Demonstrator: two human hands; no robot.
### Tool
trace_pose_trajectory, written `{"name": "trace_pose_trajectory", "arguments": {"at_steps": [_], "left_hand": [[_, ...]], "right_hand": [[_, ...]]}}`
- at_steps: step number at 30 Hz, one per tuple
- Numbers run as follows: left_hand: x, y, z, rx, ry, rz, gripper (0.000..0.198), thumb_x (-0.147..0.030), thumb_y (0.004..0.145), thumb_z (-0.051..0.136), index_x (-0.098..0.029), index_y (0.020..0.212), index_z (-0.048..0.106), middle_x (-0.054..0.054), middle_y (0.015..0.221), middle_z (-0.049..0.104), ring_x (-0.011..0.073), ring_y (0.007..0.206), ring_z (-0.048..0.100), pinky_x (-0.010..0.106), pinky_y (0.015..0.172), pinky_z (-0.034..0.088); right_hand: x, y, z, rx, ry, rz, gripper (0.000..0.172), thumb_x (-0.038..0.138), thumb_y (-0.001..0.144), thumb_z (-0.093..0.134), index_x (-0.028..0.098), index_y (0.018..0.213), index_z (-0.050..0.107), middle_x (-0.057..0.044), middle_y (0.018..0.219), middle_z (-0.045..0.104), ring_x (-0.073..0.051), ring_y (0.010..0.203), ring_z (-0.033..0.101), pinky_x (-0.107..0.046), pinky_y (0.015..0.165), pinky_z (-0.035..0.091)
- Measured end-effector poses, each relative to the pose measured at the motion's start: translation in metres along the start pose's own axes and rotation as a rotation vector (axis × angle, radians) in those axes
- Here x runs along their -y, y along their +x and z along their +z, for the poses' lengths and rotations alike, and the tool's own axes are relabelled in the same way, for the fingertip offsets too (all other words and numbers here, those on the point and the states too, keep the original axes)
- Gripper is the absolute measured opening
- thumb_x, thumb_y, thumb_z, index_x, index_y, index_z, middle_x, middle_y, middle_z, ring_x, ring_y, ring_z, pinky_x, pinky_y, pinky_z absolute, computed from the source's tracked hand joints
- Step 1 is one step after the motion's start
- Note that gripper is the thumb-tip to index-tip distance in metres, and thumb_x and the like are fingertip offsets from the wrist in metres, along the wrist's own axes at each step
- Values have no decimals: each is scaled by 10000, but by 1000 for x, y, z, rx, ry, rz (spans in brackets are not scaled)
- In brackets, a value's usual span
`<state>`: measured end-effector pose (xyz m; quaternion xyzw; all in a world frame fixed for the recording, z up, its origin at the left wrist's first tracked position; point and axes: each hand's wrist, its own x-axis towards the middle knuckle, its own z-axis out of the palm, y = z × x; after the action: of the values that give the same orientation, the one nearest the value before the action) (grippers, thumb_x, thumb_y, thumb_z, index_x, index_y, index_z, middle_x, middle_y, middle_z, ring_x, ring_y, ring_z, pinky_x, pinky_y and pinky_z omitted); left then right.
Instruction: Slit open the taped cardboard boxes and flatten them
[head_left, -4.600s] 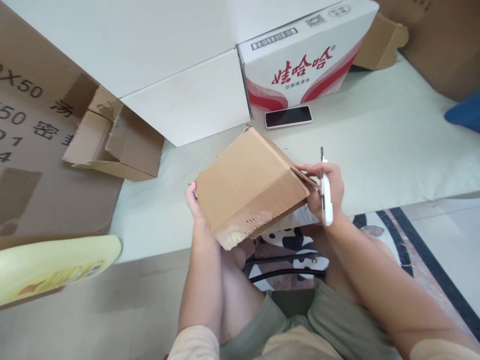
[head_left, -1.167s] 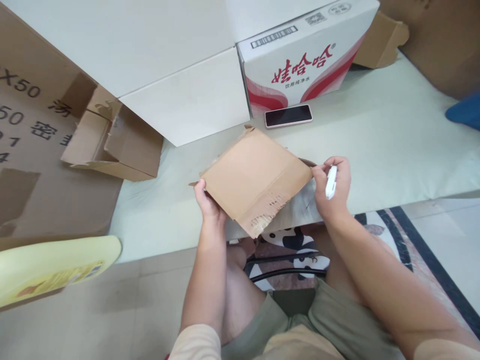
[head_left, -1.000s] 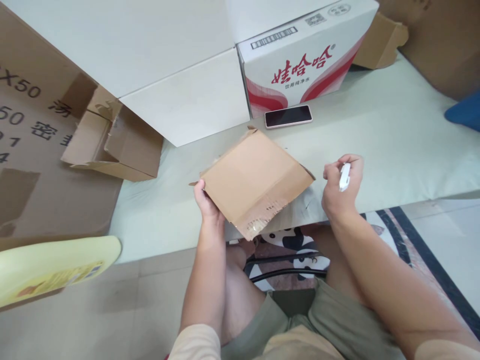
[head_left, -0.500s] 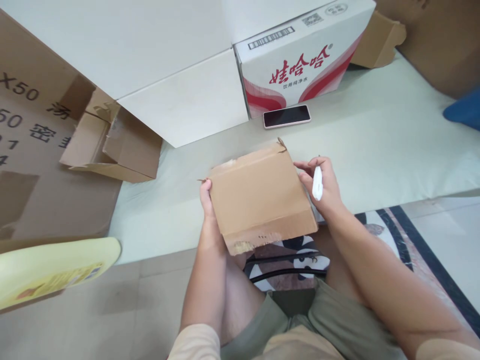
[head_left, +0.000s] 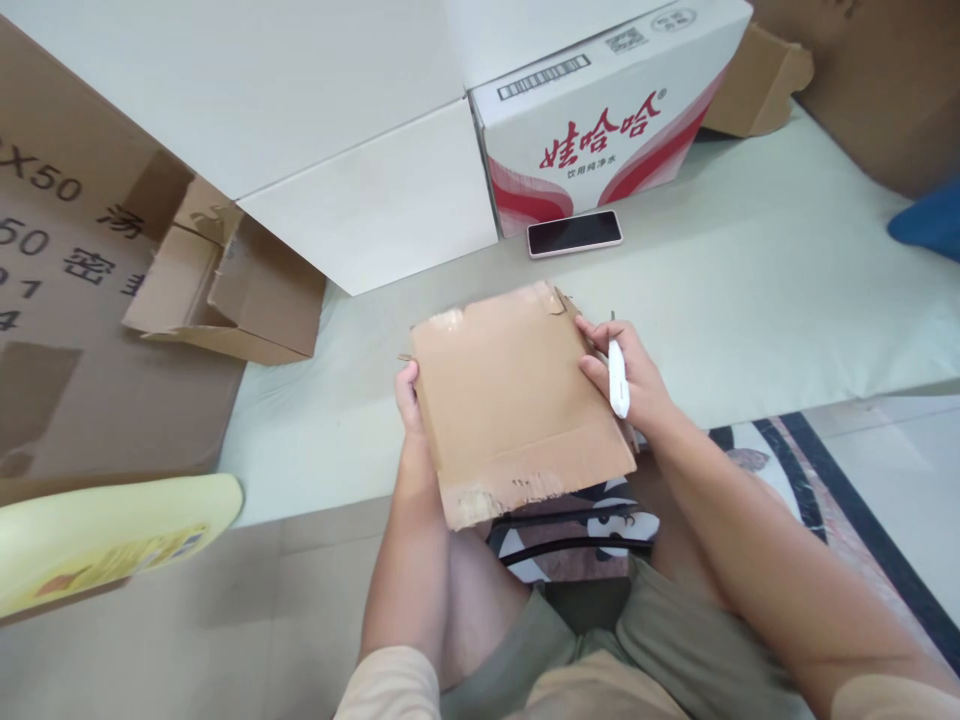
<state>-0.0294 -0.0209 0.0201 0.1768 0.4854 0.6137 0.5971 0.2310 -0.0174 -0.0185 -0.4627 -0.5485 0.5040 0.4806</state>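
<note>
Box (head_left: pixel 517 395): brown cardboard, held above the bench's (head_left: pixel 750 290) near edge, partly over the lap. The broad face is turned up toward the camera. A torn, tape-marked strip runs along the edge nearest the person.

Left hand (head_left: pixel 409 395): placed at the box's left edge. The fingers are wrapped behind the box and the thumb is at the rim, so the box is gripped from that side.

Right hand (head_left: pixel 634 385): placed at the box's right edge, touching it. The fingers are closed round a white cutter (head_left: pixel 616 375), with two fingertips pressed against the box's upper right corner.

Key relation: the box lies directly left of the cutter hand, in contact with it. The cutter's long axis runs near-to-far, roughly parallel to the box's right edge and just beside it. A thin tip is seen at the cutter's far end; whether the blade is extended cannot be told. The right hand is the nearer to that edge; the left hand is on the opposite side.

Surroundings: a phone (head_left: pixel 574 233) lies face up on the bench beyond the box, well apart from it. Behind the phone a red-printed carton (head_left: pixel 600 130) stands beside a white carton (head_left: pixel 360 190). A torn carton (head_left: pixel 225 290) lies at the bench's left edge.
</note>
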Motion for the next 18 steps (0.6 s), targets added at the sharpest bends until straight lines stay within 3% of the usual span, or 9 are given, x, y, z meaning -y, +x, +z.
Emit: {"name": "trace_pose_trajectory", "arguments": {"at_steps": [5, 10, 13, 18], "left_hand": [[-5, -4, 4, -58, -34, -179, 410, -589, 717, 581, -216, 853, 682, 51, 790, 713, 244, 677, 679, 371, 595, 576], [-8, -5, -2, -97, -135, -163, 449, -663, 689, 588, -237, 831, 606, 37, 792, 661, 236, 674, 646, 378, 603, 556], [-7, -5, -9, -25, -116, -130, 510, -728, 713, 560, -242, 864, 592, 43, 848, 659, 252, 729, 654, 398, 644, 562], [-4, 0, -16, 27, -113, -75, 516, -726, 758, 543, -234, 891, 622, 55, 885, 669, 273, 800, 669, 407, 692, 572]], "right_hand": [[-3, 0, 0, -62, -17, -29, 326, 441, 879, 684, 285, 1068, 469, -125, 1429, 623, -278, 1455, 494, -552, 1201, 352], [-4, 1, 0, -105, 13, -31, 331, 458, 868, 686, 281, 1057, 478, -121, 1350, 673, -276, 1370, 587, -532, 1169, 427], [-1, 0, 1, -110, 4, -47, 344, 475, 863, 695, 288, 1058, 482, -105, 1347, 679, -269, 1361, 596, -520, 1172, 438], [1, -3, -2, 7, 43, -187, 383, 520, 844, 717, 300, 1037, 470, -99, 1392, 657, -288, 1404, 554, -522, 1175, 431]]}}
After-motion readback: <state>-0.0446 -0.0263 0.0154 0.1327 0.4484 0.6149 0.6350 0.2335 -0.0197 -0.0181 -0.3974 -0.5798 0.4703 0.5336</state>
